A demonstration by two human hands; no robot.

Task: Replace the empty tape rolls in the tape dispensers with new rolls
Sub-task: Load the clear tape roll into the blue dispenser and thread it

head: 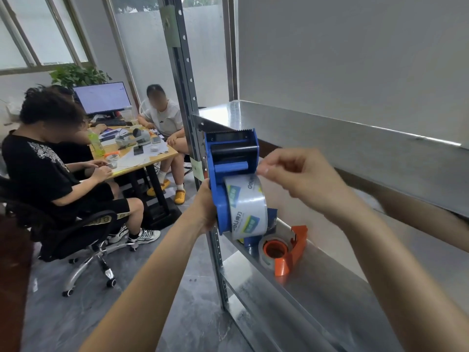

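- People sit around a wooden table (142,158) at far left, one in a black shirt (43,158) on a wheeled office chair (83,235), another in a white shirt (162,115) on the table's far side.
- A lit monitor (102,97) stands at the table's back end with a leafy plant (76,74) behind it. A green bottle (96,143) stands among papers on the tabletop.
- A perforated metal post (187,97) of a shelving rack rises through the middle of the view.
- The left hand (204,207) grips a blue tape dispenser (231,153) from its left side and holds it upright in the air beside the post, toothed blade on top. The fingers are hidden behind the dispenser's body.
- A full roll of clear tape (247,204) with printed labels sits mounted in the lower half of the dispenser.
- The right hand (304,179) reaches in from the right. Its thumb and forefinger pinch the edge of the tape at the top of the roll, just under the dispenser's blue crossbar.
- An orange tape dispenser (294,252) lies on the metal shelf (330,288) below the hands, with a roll on an orange core (275,250) in it.
- An upper shelf (330,138) runs away to the right along a grey wall.
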